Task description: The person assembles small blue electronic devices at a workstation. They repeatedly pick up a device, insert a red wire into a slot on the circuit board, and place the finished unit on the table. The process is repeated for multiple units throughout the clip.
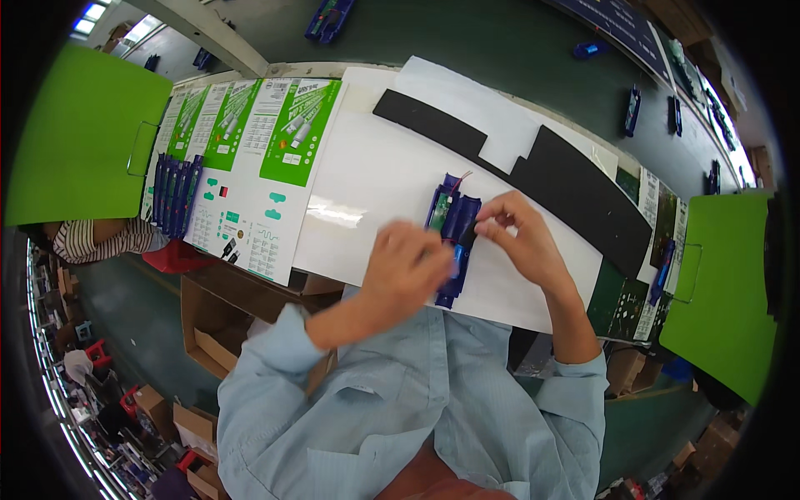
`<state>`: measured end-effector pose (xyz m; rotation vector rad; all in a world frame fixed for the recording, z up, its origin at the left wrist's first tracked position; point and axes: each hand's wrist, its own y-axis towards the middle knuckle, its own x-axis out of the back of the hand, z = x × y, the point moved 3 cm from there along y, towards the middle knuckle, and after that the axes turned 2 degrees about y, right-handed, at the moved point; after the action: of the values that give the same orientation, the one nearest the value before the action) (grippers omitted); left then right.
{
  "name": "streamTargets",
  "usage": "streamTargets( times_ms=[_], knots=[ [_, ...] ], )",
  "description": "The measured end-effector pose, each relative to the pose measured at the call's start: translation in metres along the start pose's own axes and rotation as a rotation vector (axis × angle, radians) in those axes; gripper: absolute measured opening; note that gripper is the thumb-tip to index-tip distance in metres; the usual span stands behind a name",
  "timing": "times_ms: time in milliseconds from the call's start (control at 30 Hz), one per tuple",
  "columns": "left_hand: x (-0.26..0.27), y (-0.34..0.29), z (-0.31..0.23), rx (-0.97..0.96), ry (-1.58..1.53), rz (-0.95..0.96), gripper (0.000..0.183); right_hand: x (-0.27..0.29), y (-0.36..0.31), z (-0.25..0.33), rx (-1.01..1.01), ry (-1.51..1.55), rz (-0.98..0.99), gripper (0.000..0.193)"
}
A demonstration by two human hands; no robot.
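Beyond your bench spreads a dark green surface with blue parts scattered on it. Nearer you lies a white sheet, with 2 upright-looking green panels at the bench's ends, 1 on each side. A notched black sheet curves across the far right part of the white sheet, and printed sheets cover the bench to your left.

Your left hand hangs blurred over the near left part of the blue housing, hiding some of it. Its fingers curl, but I cannot tell whether they clamp anything or touch the housing. Your right hand is at the housing's right edge, thumb and index finger drawn nearly together; whether something thin sits between them does not show.

The housing lies on the white sheet in front of your torso, between your hands, its long axis running away from you. It is to the left of your right fingertips and to the right of your left wrist. In this view your left hand overlaps it, while your right meets only its edge, so the left looks nearer its near end.

A green circuit board sits in its left side, and thin wires poke out at the far end.
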<state>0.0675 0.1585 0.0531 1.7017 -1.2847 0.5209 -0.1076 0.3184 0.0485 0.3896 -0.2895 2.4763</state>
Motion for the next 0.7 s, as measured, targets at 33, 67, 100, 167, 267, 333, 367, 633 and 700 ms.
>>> streamTargets(
  times_ms=[33,67,100,167,267,333,367,633,700],
  knots=[
    [-0.003,-0.019,-0.014,0.002,0.006,0.043,0.046,-0.004,-0.007,-0.002,-0.052,0.001,0.04,0.019],
    [-0.007,-0.036,-0.026,0.007,0.011,0.085,0.048,-0.009,-0.014,-0.004,-0.105,0.002,0.084,0.019],
    [-0.013,-0.049,-0.032,0.012,0.016,0.128,0.049,-0.014,-0.019,-0.007,-0.158,0.004,0.129,0.019],
    [-0.028,-0.063,-0.031,0.022,0.049,0.151,0.049,-0.019,-0.023,-0.009,-0.16,-0.004,0.135,0.018],
    [-0.037,-0.07,-0.027,0.005,0.066,0.121,0.046,-0.025,-0.028,-0.012,-0.169,-0.039,0.148,0.017],
    [-0.038,-0.069,-0.027,0.01,0.022,0.127,0.043,-0.028,-0.029,-0.014,-0.171,-0.036,0.148,0.016],
    [-0.037,-0.068,-0.026,0.007,0.034,0.116,0.045,-0.029,-0.028,-0.013,-0.172,-0.043,0.147,0.017],
    [-0.035,-0.063,-0.024,-0.016,0.035,0.091,0.047,-0.035,-0.025,-0.012,-0.149,-0.141,0.075,0.016],
    [-0.033,-0.061,-0.025,-0.005,-0.024,0.098,0.046,-0.037,-0.028,-0.012,-0.106,-0.18,0.048,0.022]
  ],
)
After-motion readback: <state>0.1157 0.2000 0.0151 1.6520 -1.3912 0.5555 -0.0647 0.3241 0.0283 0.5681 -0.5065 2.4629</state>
